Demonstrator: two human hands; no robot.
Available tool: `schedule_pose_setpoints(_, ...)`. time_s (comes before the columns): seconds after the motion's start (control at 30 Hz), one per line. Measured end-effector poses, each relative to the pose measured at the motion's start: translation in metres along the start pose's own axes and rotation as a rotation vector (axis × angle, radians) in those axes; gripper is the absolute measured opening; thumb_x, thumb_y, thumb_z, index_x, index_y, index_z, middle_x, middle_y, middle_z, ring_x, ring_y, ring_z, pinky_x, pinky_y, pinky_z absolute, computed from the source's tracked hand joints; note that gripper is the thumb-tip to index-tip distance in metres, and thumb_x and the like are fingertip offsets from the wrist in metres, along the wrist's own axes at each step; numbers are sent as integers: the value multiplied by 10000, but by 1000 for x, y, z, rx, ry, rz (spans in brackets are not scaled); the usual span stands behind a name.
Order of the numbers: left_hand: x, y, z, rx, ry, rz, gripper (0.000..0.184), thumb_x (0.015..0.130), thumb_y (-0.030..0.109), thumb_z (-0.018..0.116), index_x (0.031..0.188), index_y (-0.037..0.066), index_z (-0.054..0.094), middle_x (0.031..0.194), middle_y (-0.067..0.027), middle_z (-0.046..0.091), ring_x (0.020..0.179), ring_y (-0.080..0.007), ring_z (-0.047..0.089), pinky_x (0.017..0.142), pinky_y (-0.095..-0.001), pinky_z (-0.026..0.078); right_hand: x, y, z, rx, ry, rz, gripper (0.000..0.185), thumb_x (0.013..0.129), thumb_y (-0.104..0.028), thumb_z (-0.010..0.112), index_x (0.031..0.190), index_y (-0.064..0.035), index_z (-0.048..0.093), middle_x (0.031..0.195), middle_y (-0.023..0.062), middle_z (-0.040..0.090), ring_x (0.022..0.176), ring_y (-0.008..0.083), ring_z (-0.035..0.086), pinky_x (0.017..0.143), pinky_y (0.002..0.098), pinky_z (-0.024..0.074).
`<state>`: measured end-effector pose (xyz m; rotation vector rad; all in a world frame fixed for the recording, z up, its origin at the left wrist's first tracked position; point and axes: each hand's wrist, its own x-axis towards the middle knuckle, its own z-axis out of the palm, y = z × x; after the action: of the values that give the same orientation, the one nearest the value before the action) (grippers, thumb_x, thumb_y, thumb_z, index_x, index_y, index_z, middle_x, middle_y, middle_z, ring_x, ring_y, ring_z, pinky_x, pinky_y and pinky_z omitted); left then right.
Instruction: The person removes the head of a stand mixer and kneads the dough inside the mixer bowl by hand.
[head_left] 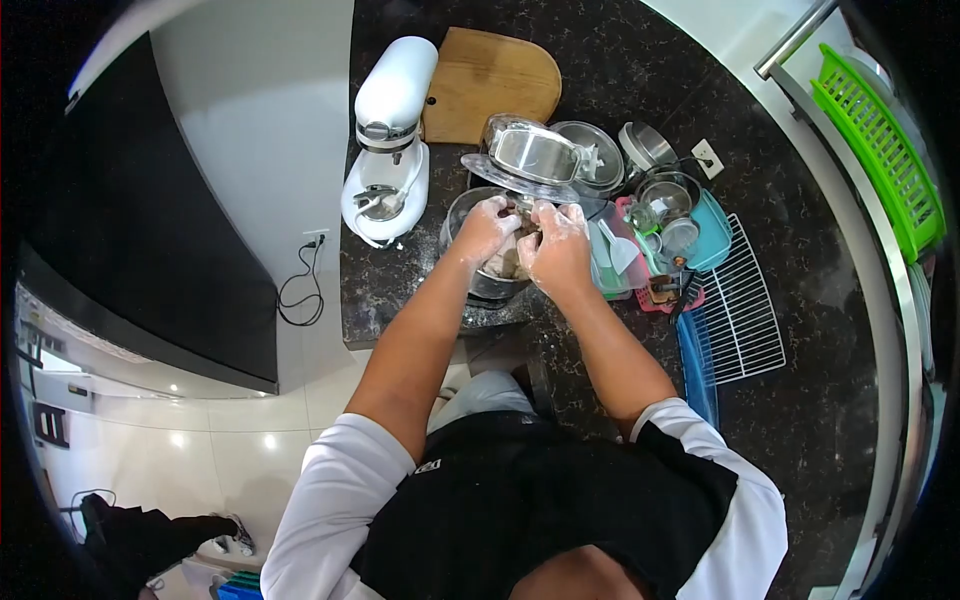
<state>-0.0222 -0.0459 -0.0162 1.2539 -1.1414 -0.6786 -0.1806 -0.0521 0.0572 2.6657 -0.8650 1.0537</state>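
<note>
My left hand (484,232), dusted with flour, is closed with its fingers curled over a metal mixing bowl (452,218). Opposite it, my right hand (558,248) is also closed, its fingers and thumb coated white. Between the two hands and below them in the bowl is pale, lumpy dough (505,262). Both sets of fingers pinch at dough near the bowl's far side; a small greyish part among the fingertips is too hidden to name. Left of the bowl stands a white stand mixer (395,100) with nothing fitted below its head.
A wooden board (495,85) lies behind the mixer. Floury metal pans (535,155) and lids crowd the bowl's far side. To the right are plastic containers (710,230), a white spatula (618,245) and a wire rack (745,310). Flour is scattered on the dark counter (375,300).
</note>
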Motion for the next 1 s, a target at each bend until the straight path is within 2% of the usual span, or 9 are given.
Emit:
schedule_pose_setpoints(0.13, 0, 8, -1, -59, 3, -21, 273, 884, 165, 655, 1059, -40, 695, 1005, -151, 723, 871, -246, 649, 849, -324, 517, 1, 2, -2, 135, 44, -29, 370, 757, -48, 633, 1126, -61, 651, 929, 102, 685, 854, 338, 583, 825, 431, 506)
schedule_pose_setpoints(0.3, -9, 22, -3, 35, -61, -63, 362, 869, 153, 628, 1142, -80, 680, 1053, -225, 735, 916, -328, 673, 878, -370, 529, 0, 4, 1, 213, -32, -53, 365, 762, -27, 642, 1127, -33, 643, 967, 127, 712, 913, 334, 609, 907, 407, 503)
schedule_pose_setpoints(0.43, -1, -7, 4, -106, 15, 51, 347, 876, 141, 637, 1148, -68, 690, 1060, -213, 745, 914, -332, 686, 864, -376, 534, 5, -2, 10, 484, -14, 73, 413, 763, 11, 629, 1174, -27, 632, 1075, 122, 705, 976, 302, 614, 928, 388, 499)
schedule_pose_setpoints(0.5, -1, -4, 1, -59, 26, 51, 345, 874, 137, 640, 1150, -63, 694, 1066, -209, 747, 917, -331, 689, 866, -375, 534, -13, 15, 12, 605, 27, 134, 432, 761, 37, 612, 1188, -29, 620, 1239, 134, 670, 1060, 288, 612, 954, 370, 494)
schedule_pose_setpoints(0.6, -5, 5, 2, 60, 49, 46, 340, 869, 125, 649, 1155, -50, 706, 1085, -195, 754, 926, -328, 701, 871, -373, 535, -41, 33, 11, 823, 119, 264, 506, 771, 38, 598, 1272, -30, 605, 1349, 150, 622, 1124, 287, 604, 1002, 369, 483)
schedule_pose_setpoints(0.77, -6, 18, -2, 26, 38, 2, 325, 893, 140, 661, 1160, -39, 711, 1079, -177, 755, 889, -280, 696, 843, -356, 544, -50, 27, -1, 495, 26, 312, 608, 783, 21, 589, 1386, -37, 555, 1395, 164, 602, 1170, 326, 591, 1063, 399, 457)
schedule_pose_setpoints(0.83, -8, 15, 2, 88, 56, 12, 329, 895, 152, 666, 1161, -35, 713, 1083, -177, 756, 887, -290, 698, 839, -364, 545, -49, 21, 9, 264, 115, 18, 685, 775, -4, 591, 1454, -33, 515, 1416, 182, 590, 1233, 365, 559, 1109, 430, 421)
schedule_pose_setpoints(0.93, -8, 8, 1, 277, 136, 61, 342, 898, 188, 678, 1163, -23, 720, 1096, -178, 759, 881, -317, 704, 828, -389, 549, -70, -1, 15, 196, -24, -123, 629, 840, -100, 643, 1453, -26, 524, 1494, 205, 538, 1368, 413, 478, 1157, 459, 374)
schedule_pose_setpoints(1.0, -6, 3, 1, 415, 123, 57, 350, 901, 206, 677, 1167, -19, 720, 1096, -181, 759, 883, -326, 703, 824, -396, 549, -77, -10, 23, 145, -74, -97, 618, 865, -140, 647, 1459, -26, 523, 1511, 206, 526, 1391, 414, 459, 1164, 461, 366)
